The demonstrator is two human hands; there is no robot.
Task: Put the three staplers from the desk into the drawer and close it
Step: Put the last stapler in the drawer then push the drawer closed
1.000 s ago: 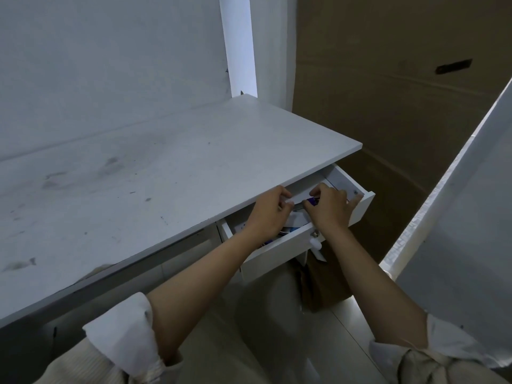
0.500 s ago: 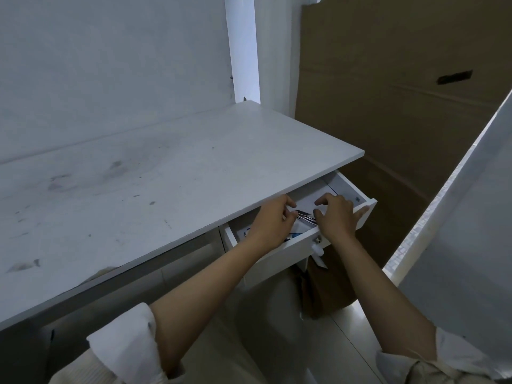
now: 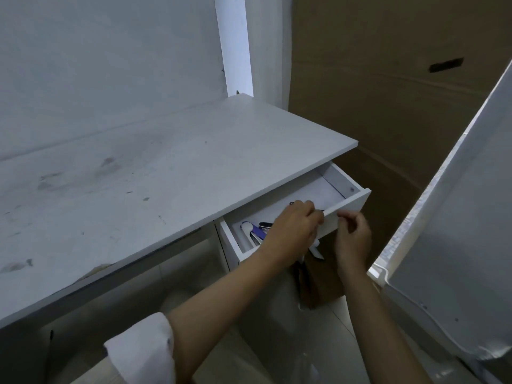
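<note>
The white drawer (image 3: 351,201) under the desk's right end is pulled open. Inside, at its left end, lie a blue-and-white stapler (image 3: 250,231) and a dark one (image 3: 265,224) beside it. My left hand (image 3: 293,230) reaches into the drawer with its fingers curled down over a third stapler, of which only a dark tip (image 3: 322,210) shows. Just outside the drawer front, clear of it, my right hand (image 3: 353,235) hovers loosely curled and holds nothing. No stapler lies on the white desk top (image 3: 166,176).
A big cardboard sheet (image 3: 388,92) stands behind and to the right of the desk. A white panel (image 3: 457,217) leans close on the right. A brown bag (image 3: 318,284) sits on the floor below the drawer, under a white pull tag (image 3: 315,250).
My right hand has come out of the drawer and back over its front. My left hand stays inside over a stapler. The staplers at the drawer's left end are now uncovered.
</note>
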